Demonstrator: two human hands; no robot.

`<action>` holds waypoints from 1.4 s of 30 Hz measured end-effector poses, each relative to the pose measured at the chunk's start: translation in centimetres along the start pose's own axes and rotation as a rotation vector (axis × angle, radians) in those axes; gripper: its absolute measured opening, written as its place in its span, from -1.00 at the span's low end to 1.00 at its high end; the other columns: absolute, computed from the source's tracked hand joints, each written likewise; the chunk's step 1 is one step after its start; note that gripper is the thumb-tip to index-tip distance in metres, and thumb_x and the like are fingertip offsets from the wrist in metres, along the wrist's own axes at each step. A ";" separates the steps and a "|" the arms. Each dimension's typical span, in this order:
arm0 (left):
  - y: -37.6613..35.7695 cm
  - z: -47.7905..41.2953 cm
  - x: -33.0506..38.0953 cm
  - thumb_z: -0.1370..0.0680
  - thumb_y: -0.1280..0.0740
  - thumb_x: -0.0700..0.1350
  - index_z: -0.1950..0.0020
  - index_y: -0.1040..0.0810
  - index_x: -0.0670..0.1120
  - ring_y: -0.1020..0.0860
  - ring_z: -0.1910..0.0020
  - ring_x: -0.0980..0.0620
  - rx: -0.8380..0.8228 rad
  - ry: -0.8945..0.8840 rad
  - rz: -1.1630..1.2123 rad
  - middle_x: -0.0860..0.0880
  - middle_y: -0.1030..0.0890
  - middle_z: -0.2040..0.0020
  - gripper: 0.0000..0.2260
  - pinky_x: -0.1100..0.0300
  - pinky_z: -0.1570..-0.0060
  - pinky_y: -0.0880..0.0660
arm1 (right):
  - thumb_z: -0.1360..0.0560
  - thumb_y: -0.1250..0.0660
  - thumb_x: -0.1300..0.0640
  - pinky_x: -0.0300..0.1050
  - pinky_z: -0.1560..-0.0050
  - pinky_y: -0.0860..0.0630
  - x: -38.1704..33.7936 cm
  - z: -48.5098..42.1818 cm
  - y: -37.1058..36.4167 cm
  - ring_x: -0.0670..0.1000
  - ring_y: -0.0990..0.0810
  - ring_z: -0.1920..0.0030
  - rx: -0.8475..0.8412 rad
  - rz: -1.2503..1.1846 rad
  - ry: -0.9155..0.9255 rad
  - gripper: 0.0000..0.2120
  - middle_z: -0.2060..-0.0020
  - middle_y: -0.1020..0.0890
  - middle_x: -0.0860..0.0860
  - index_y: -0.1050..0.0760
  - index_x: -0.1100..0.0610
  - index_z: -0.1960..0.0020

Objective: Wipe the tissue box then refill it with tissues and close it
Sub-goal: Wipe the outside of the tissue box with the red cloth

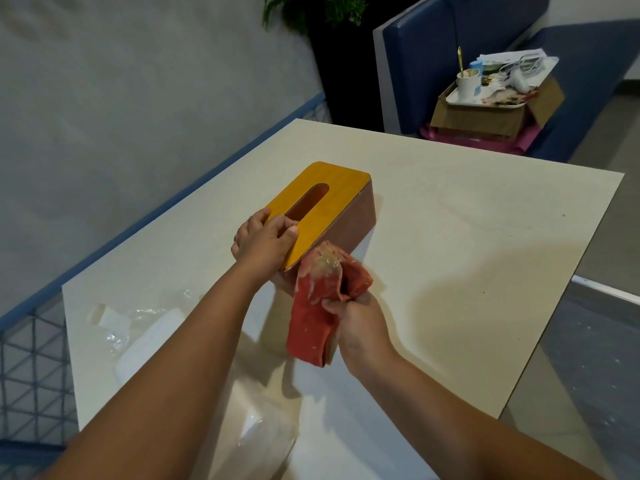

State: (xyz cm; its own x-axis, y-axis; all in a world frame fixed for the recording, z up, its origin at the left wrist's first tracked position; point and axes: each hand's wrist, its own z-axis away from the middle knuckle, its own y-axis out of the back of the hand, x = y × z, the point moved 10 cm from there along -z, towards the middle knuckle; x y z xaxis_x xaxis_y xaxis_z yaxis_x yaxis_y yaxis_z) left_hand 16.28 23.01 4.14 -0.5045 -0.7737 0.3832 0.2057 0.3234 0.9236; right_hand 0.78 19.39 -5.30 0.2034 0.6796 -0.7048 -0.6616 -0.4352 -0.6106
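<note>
Gripping rumpled red cloth [311, 317], wooden box [337, 183]

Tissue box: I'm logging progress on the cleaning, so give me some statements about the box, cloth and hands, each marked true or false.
1. The left hand grips the lid at the near end of the box. True.
2. The right hand holds a red cloth by the box's near end. True.
3. Tissues poke out of the slot. False: no tissues show in the slot.
4. The box lies on its side. False: it stands upright, yellow lid on top.
</note>
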 end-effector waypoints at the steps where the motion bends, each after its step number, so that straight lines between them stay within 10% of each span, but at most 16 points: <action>1: 0.0 0.0 0.1 -0.60 -0.12 0.09 -0.10 -0.50 0.12 -0.07 -0.48 -0.07 0.000 -0.003 0.000 0.03 -0.17 -0.50 -0.80 -0.11 -0.40 -0.03 | -0.42 -0.10 0.56 -0.11 0.14 -0.52 0.1 0.1 0.8 0.03 -0.58 0.18 0.057 -0.021 -0.022 -0.53 0.19 -0.62 0.03 -0.51 0.13 -0.12; 10: 0.0 0.1 0.1 -0.60 -0.12 0.08 -0.13 -0.50 0.10 -0.05 -0.48 -0.06 0.003 -0.003 0.005 0.03 -0.16 -0.50 -0.78 -0.09 -0.41 -0.01 | -0.42 -0.09 0.35 0.07 -0.06 -0.53 0.9 -1.4 2.5 0.13 -0.59 0.07 0.318 0.080 -0.119 -0.52 0.16 -0.60 0.00 -0.46 -0.12 -0.17; 19: -0.2 0.0 0.0 -0.61 -0.10 0.08 -0.13 -0.49 0.10 -0.04 -0.49 -0.07 -0.028 -0.012 -0.004 0.03 -0.14 -0.50 -0.78 -0.11 -0.41 -0.01 | -0.52 -0.17 0.19 -0.01 -0.04 -0.50 1.4 1.6 1.2 0.09 -0.55 0.14 0.491 0.158 -0.153 -0.78 0.23 -0.56 -0.02 -0.37 -0.05 0.26; 28: -0.3 0.0 0.0 -0.61 -0.09 0.09 -0.13 -0.48 0.12 -0.04 -0.49 -0.08 -0.031 -0.018 -0.002 0.02 -0.13 -0.51 -0.78 -0.12 -0.40 -0.02 | -0.53 -0.05 0.41 0.06 -0.15 -0.48 0.7 0.7 -2.2 0.09 -0.51 0.02 0.397 -0.213 0.024 -0.62 0.12 -0.50 0.00 -0.35 0.09 -0.25; 42: -0.1 0.1 0.0 -0.60 -0.12 0.06 -0.13 -0.51 0.10 -0.03 -0.49 -0.03 -0.027 -0.007 0.029 0.05 -0.13 -0.51 -0.78 -0.09 -0.41 0.01 | -0.44 -0.02 0.52 0.13 -0.19 -0.49 -3.2 -0.9 -0.6 0.07 -0.55 0.05 0.403 -0.410 0.166 -0.52 0.16 -0.52 -0.01 -0.39 -0.06 0.08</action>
State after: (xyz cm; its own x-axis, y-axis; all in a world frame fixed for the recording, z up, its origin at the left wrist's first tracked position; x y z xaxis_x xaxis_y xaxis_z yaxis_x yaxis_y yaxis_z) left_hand 16.17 22.96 4.04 -0.5040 -0.7603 0.4098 0.2429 0.3305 0.9120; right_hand 1.18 17.01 -2.97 0.5885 0.6290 -0.5079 -0.7205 0.1232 -0.6824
